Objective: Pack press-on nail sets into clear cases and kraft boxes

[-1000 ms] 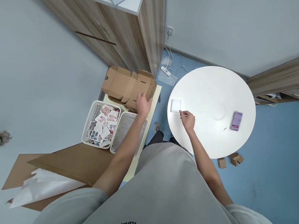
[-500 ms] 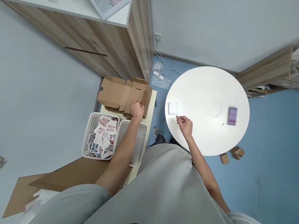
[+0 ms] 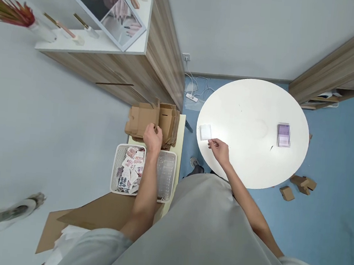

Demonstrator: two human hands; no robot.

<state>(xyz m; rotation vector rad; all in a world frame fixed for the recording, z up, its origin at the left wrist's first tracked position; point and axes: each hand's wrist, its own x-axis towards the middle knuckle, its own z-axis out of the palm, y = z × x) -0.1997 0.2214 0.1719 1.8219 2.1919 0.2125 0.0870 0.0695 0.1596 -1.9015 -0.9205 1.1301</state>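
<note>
My left hand is closed on the near edge of a flattened cardboard box, whose one flap stands raised beside the fingers. Under and to the right of it lies a stack of more flat brown boxes. My right hand hovers over the left rim of the round white table, its thumb and forefinger drawn together in a loose pinch. Whatever those fingertips might hold is too small to tell. Just beyond them lies a small white square packet; I cannot tell whether they touch it.
A white basket of printed nail cards and a second basket with clear plastic stand nearest my left forearm. A blurred purple item sits on the table's right. Cardboard pieces, a power strip and cables are on the floor.
My left hand has moved left across the stack, and a box flap has come up beside it. My right hand has stayed near the white packet. The view has shifted.
</note>
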